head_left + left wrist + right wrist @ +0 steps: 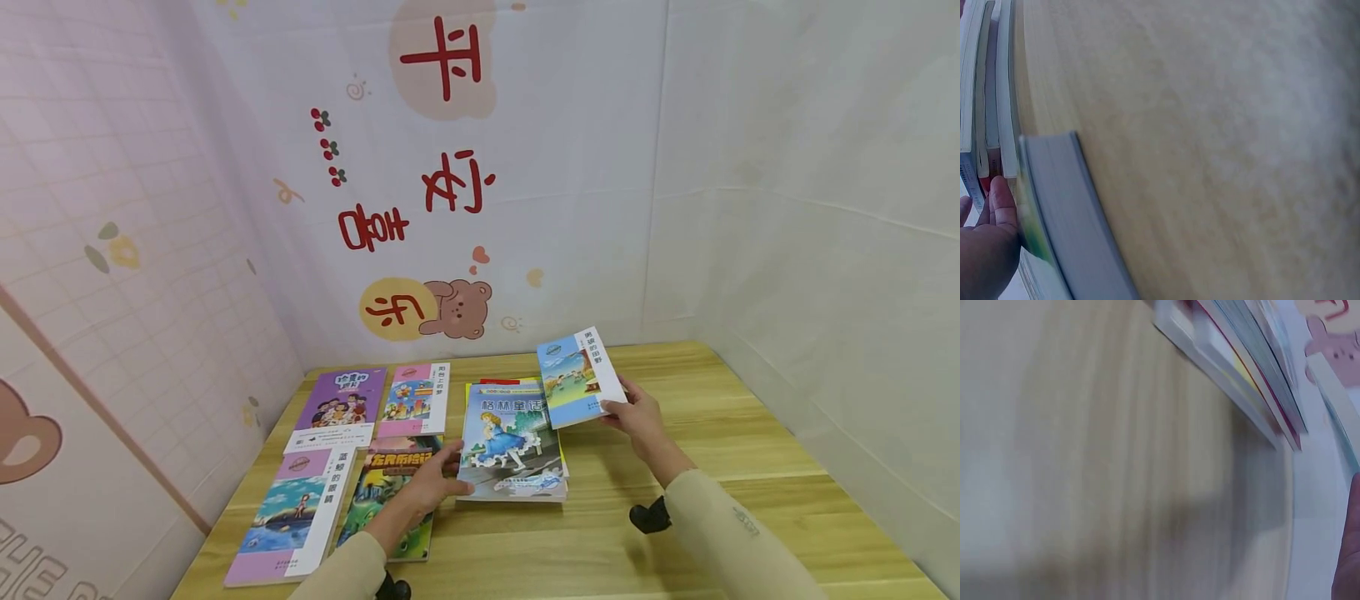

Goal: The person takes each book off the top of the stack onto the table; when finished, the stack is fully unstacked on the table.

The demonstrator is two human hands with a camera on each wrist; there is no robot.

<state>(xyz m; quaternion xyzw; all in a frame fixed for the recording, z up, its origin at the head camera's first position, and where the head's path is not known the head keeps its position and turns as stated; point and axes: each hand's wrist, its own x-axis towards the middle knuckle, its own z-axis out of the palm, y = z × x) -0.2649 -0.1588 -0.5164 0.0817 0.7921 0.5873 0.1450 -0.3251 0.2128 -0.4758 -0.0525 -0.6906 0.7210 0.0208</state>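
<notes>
In the head view, my right hand [637, 417] holds a thin light-blue book [576, 375] by its lower right corner, with the thumb over the cover. The book is raised and tilted just right of a stack of books [512, 442], overlapping its upper right part. On top of the stack lies a book with a girl in a blue dress. My left hand [427, 483] is at the stack's left side near the front corner; in the left wrist view its fingers [1002, 203] touch the book edges. In the right wrist view only part of the right hand [1349, 550] shows.
Left of the stack lie a purple book [345, 400], a small pink book [414, 400], a pink book with a sea picture [288, 517] and a green book [390, 500] partly behind the left forearm. The wooden table [720, 442] ends at printed curtains [570, 208].
</notes>
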